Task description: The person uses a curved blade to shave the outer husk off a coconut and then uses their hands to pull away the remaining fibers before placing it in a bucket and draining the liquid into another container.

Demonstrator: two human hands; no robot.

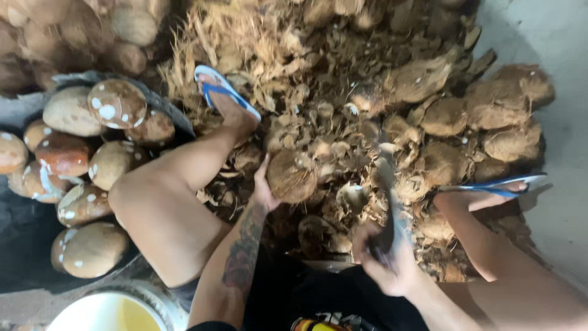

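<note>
My left hand [264,191] grips a brown, fibrous coconut [292,176] from its left side, holding it over a heap of husk scraps [343,159]. My right hand [392,265] is closed on the handle of a broad knife [389,196], whose blurred blade points up toward the coconut's right. My bare legs spread to either side, with feet in blue flip-flops [223,92].
A dark tub [24,233] at the left holds several peeled coconuts [92,248] with white patches. More husked coconuts [508,141] pile at the right by a grey floor [563,122]. A white bucket [116,309] with yellowish contents sits at the bottom left.
</note>
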